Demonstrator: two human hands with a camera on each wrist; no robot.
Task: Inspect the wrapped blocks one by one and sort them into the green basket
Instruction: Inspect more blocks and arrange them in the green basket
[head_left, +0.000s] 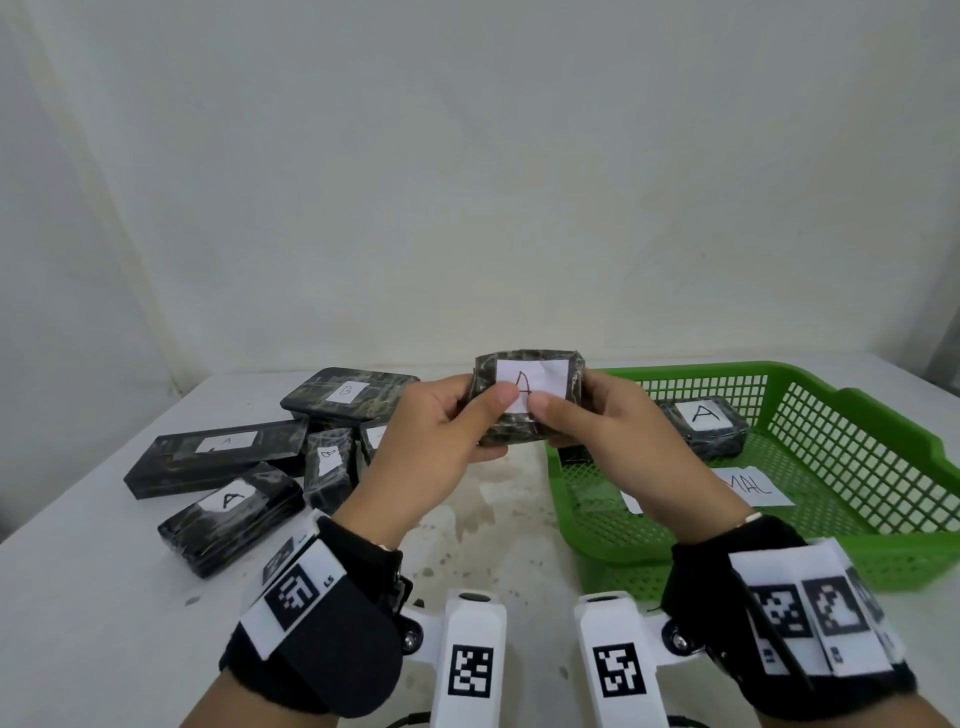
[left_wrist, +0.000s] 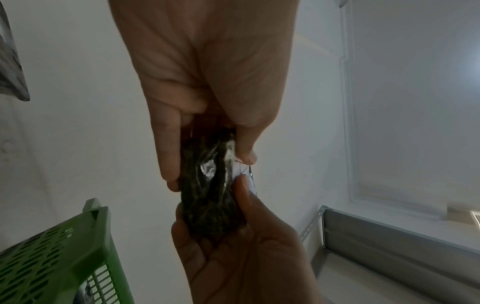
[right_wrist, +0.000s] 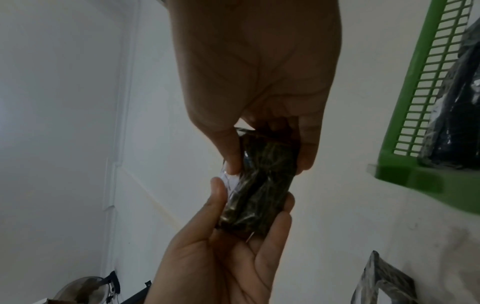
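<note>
Head view, grip: left hand (head_left: 436, 441) and right hand (head_left: 618, 436) pinching one wrapped block (head_left: 527, 397) between them, thumbs on its white label, fingers behind.
Head view, place: held up off the table (head_left: 104, 597), just left of the green basket (head_left: 852, 514) by the right hand.
Head view, step: best kept face-on and steady, thumbs slid off the handwritten "A" so the mark reads whole, then over the near rim and down beside the A block in the basket (head_left: 701, 423).
Head view, waiting: pile of wrapped blocks (head_left: 234, 467) out beyond the left hand, marked A and B.
Left wrist view, look: edge-on, dark mottled wrap under glossy crinkled film, label a white sliver under the left thumb; basket corner low at left.
Right wrist view, look: same block, thin and flat, clamped end to end by both hands; film glinting, likely slippery, so a firm pinch advised.
</note>
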